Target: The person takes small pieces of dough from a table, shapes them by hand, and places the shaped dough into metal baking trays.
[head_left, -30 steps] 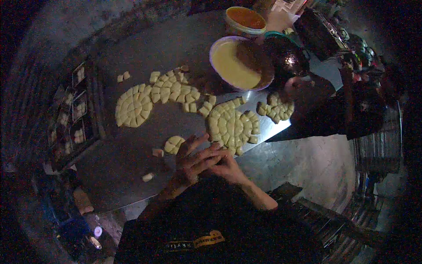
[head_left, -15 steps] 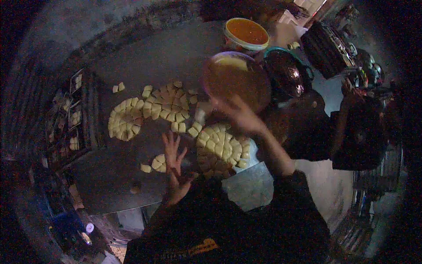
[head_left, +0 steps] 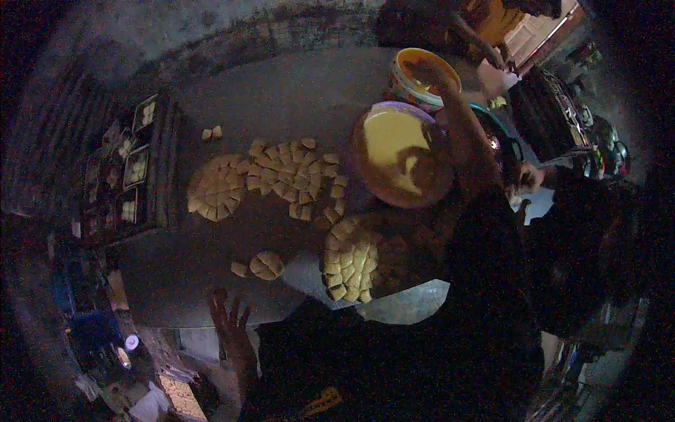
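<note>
My right arm reaches to the far right, and my right hand (head_left: 426, 72) is inside a white bucket (head_left: 406, 90) with orange contents; its fingers are too dark to make out. At the table's near left edge, my left hand (head_left: 230, 315) is empty, with its fingers spread. Beside my right forearm stands a wide purple-rimmed basin (head_left: 390, 133) of yellowish liquid. Pale dough pieces lie clustered on the table: a round patch (head_left: 216, 188), a looser patch (head_left: 287, 170), a small round (head_left: 267, 265) nearest my left hand, and a brightly lit patch (head_left: 351, 271) near my body.
On the left stands a dark rack (head_left: 158, 179) with trays of pale pieces. A teal-rimmed container (head_left: 485, 116) sits behind my forearm. Another person's hand (head_left: 527, 179) shows at the right, and a person's arm (head_left: 478, 42) at the far end. The grey table (head_left: 232, 91) stretches between.
My right hand has moved away from above the basin and dough, up into the bucket. My left hand has drawn back toward the near left edge. The view has shifted.
</note>
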A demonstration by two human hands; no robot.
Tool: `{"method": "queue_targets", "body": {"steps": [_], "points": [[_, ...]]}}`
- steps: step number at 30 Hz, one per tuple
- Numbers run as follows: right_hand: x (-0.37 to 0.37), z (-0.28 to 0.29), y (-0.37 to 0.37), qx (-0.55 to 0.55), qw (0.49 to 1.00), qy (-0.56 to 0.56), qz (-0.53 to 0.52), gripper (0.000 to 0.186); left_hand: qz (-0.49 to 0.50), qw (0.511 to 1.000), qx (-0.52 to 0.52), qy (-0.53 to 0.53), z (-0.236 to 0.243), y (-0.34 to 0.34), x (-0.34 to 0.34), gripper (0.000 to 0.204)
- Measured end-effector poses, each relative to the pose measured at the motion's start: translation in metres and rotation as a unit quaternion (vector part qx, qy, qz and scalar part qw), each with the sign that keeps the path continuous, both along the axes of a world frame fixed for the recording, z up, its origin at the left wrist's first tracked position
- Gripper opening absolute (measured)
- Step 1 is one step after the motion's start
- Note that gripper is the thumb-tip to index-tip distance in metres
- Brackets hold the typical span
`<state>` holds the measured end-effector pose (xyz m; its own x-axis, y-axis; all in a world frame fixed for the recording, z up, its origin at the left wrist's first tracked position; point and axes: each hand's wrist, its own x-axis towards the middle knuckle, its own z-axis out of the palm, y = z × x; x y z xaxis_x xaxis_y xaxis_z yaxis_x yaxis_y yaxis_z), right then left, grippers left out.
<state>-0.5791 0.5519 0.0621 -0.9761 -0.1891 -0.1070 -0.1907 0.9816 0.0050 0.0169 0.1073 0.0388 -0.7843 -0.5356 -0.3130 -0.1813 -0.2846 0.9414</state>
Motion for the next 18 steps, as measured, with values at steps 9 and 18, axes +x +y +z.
{"method": "queue_targets", "body": {"steps": [9,18], "points": [[0.023,0.025,-0.014,-0.040,0.998,0.049,0.010,0.037,-0.012,0.999,-0.010,0.033,-0.010,-0.024,-0.007,0.068],[0.251,0.072,-0.178,-0.272,0.944,-0.115,0.147,0.037,-0.174,0.982,0.016,0.075,-0.010,-0.026,-0.061,0.042]]}}
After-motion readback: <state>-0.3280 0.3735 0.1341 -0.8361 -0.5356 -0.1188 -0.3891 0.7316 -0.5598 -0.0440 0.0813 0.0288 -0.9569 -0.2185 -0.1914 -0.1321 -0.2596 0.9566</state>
